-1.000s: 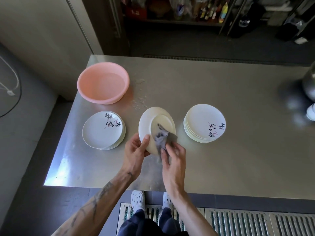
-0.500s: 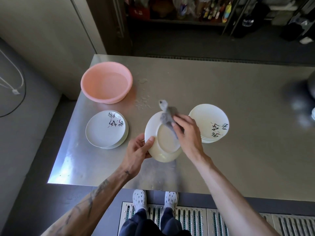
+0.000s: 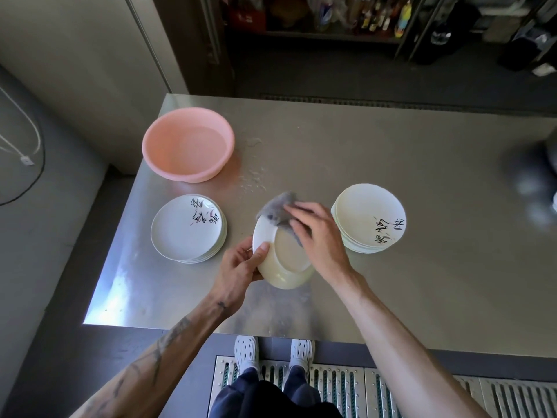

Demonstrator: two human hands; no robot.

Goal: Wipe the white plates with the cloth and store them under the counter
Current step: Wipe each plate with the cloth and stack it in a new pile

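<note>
left hand (image 3: 238, 267) grips plate (image 3: 290, 262) — right hand (image 3: 319, 236) presses cloth (image 3: 275, 211)

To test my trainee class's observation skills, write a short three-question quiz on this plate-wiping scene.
1. True or false: the left hand grips the plate by its rim.
2. Which hand lies on the cloth? A) right hand B) left hand C) neither
3. How many stacks of plates stand on the counter?
Key: 1 true; 2 A; 3 two: left stack, right stack.
</note>
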